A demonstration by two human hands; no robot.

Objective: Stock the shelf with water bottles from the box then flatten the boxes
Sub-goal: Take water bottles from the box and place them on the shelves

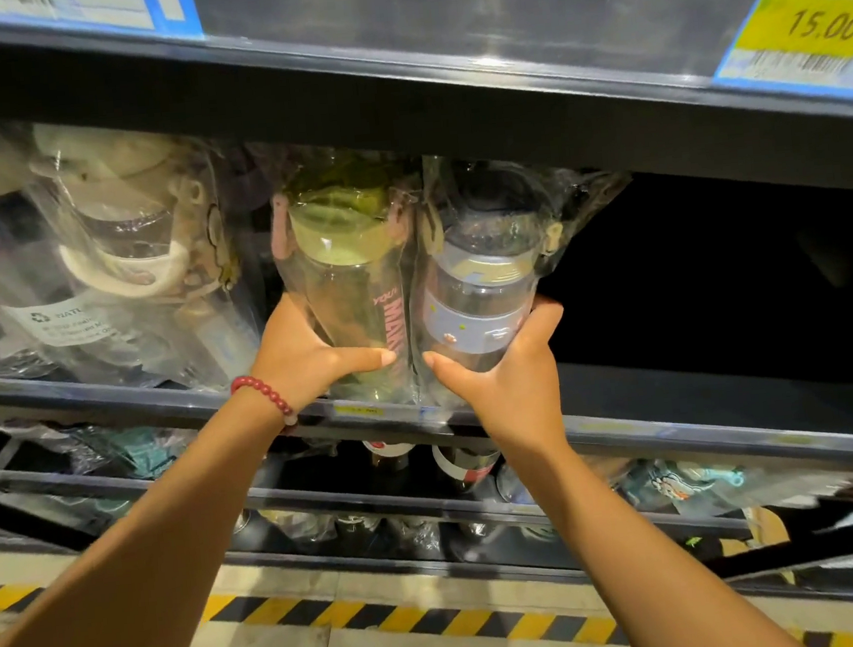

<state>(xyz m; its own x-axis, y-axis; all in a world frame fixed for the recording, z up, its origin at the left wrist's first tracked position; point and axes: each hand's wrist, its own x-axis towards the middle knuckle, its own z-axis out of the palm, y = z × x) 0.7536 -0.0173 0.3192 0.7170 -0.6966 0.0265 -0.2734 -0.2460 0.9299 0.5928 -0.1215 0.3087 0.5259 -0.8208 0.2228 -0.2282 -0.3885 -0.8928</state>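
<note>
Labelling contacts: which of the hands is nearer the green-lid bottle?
Left. The left hand grips the green-lid bottle; the right hand grips the grey-band bottle beside it.

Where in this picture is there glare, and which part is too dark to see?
Head view: glare streaks the upper shelf edge and the plastic wrap on the bottles; the shelf bay right of the right hand is black; wide-angle lens bends the shelf lines.
</note>
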